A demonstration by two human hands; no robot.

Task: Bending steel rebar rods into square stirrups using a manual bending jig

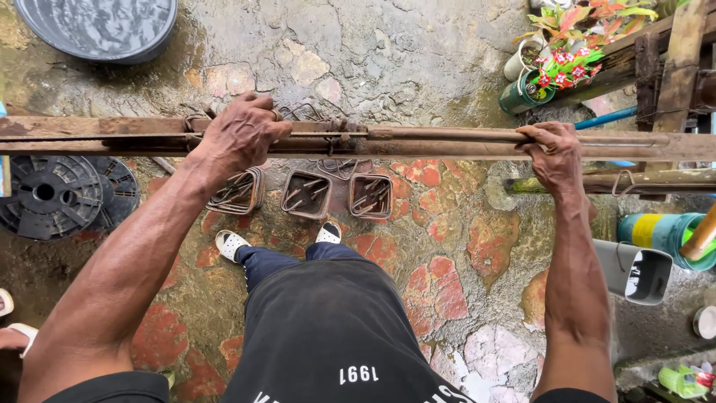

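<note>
A long rusty wooden beam (447,145) runs across the view at waist height, with a thin steel rod (440,134) lying along its top. My left hand (239,134) presses down on the beam and rod near the left-middle. My right hand (553,153) grips the rod and beam edge further right. Bent wire loops (339,166) hang at the beam between my hands. On the ground below stand three stacks of square rusty steel stirrups (307,194).
A dark round basin (97,28) lies top left, black plastic reels (56,195) at left. Potted flowers (556,71) and a wooden frame (682,67) stand top right. A grey bucket (638,272) and green-yellow container (660,233) sit at right. Wet stone floor underfoot.
</note>
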